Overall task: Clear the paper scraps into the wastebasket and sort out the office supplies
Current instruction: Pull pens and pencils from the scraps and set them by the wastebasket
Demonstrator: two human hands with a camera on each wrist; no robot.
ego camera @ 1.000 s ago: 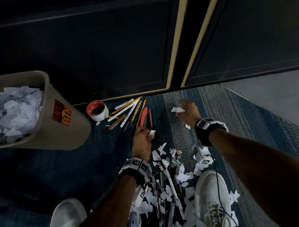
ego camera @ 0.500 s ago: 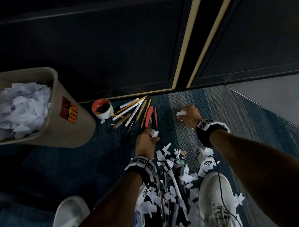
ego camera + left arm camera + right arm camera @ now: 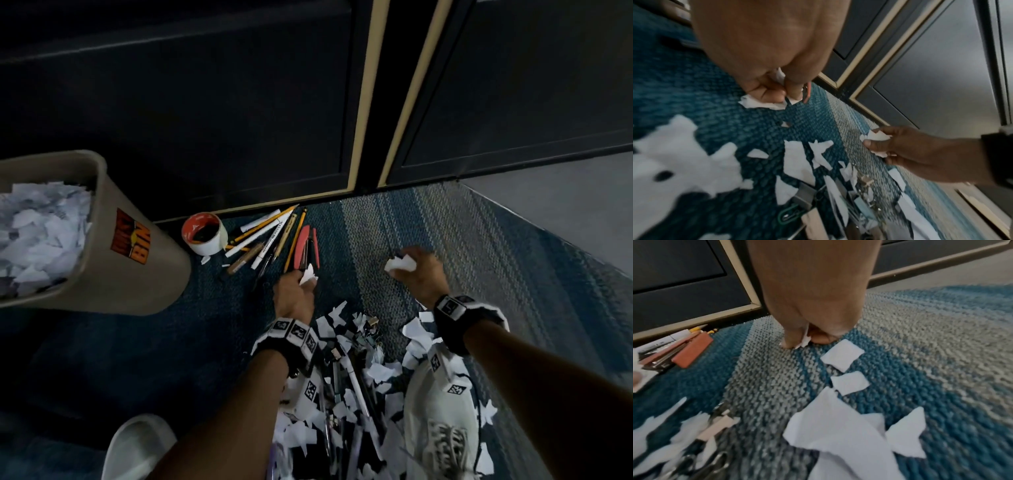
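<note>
White paper scraps litter the blue carpet between my feet, mixed with pens and clips. My left hand pinches a few scraps low over the carpet, just short of the red stapler. My right hand grips a crumpled wad of scraps further right, with fingers curled round the wad. A beige wastebasket, heaped with scraps, stands at the left. Pens and pencils lie sorted beside a tape roll.
Dark cabinet doors with a pale trim run along the far edge of the carpet. My white shoes stand among the scraps; the other shoe is lower left. Bare grey floor lies at the right. Loose scraps lie near my right hand.
My right hand has drawn back toward me and closed round its scraps into a wad. My left hand stays by the stapler, holding its scraps. The view has shifted slightly.
</note>
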